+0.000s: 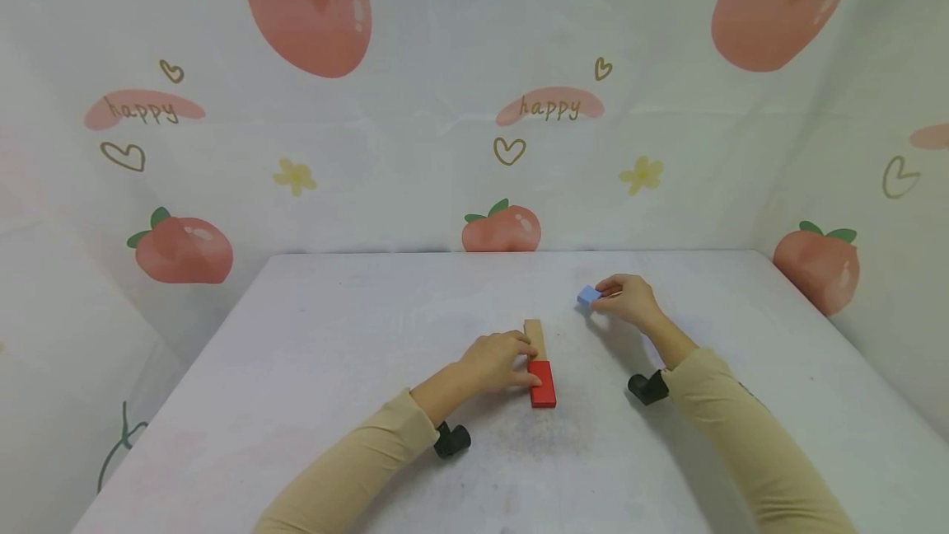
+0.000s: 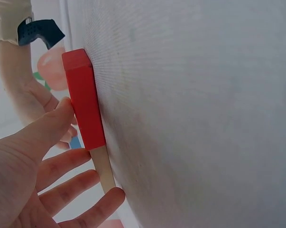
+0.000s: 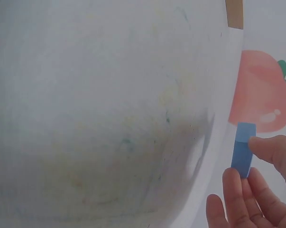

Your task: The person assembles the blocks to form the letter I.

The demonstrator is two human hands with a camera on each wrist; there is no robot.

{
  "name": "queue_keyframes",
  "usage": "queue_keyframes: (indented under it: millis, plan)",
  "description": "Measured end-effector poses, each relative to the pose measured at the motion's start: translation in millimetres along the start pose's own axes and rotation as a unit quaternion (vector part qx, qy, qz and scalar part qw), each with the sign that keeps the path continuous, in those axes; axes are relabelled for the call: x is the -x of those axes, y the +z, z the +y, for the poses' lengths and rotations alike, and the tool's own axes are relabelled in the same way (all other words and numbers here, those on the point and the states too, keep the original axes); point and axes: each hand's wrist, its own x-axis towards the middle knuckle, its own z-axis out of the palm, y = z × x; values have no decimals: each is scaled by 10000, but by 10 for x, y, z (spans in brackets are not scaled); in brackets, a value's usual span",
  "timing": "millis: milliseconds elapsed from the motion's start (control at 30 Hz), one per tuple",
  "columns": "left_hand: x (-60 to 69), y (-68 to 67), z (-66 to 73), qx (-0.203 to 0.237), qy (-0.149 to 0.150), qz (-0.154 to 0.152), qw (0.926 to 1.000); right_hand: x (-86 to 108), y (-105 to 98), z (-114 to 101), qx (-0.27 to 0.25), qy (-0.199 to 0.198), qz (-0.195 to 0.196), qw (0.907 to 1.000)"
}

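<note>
On the white table lie a red block (image 1: 544, 386) and a plain wooden block (image 1: 533, 330), set end to end in a line. My left hand (image 1: 495, 363) rests against them from the left, fingers spread. In the left wrist view its thumb touches the side of the red block (image 2: 83, 99), and its fingers lie along the wooden block (image 2: 103, 166). My right hand (image 1: 626, 299), farther back and to the right, pinches a small blue block (image 1: 589, 296) between thumb and fingers. The right wrist view shows this blue block (image 3: 243, 149) held off the table.
The white table (image 1: 356, 328) reaches back to a hanging cloth (image 1: 415, 180) printed with fruit, hearts and flowers. A black wrist mount (image 1: 452, 440) sits at the left cuff and another black mount (image 1: 648, 387) at the right cuff.
</note>
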Motion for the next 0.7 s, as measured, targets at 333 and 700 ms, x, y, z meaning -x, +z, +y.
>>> queue_keyframes:
  millis: [333, 700]
  plan:
    - [-1, -1, 4, -9, -39, -30, 10000, 3, 34, -18, 42, -30, -58, 10000]
    - [-9, 2, 7, -31, -93, -91, 9999, 3, 70, -40, -11, -79, -152, 9999]
